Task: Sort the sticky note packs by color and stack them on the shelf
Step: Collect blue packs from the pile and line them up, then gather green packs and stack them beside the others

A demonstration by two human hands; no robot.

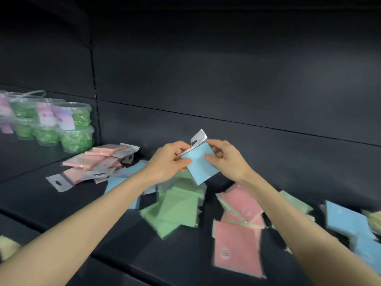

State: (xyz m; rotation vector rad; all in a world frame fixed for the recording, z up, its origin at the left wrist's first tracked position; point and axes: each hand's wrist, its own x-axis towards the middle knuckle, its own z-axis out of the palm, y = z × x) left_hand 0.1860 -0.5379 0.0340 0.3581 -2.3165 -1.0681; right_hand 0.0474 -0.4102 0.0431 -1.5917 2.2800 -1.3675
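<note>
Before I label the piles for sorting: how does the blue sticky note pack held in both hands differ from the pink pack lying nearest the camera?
The blue sticky note pack is blue, the pink pack pink. The blue one is held above the black shelf between the left hand and right hand; the pink one lies flat on it. The blue pack's clear hang tab shows; the pink one's does not. Both look like flat, square, wrapped packs.

Dark shelf unit (61, 195), black back panel (226, 79), dim light

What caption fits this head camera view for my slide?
Both hands, left hand and right hand, hold a blue sticky note pack above green packs on the dark shelf.
</note>
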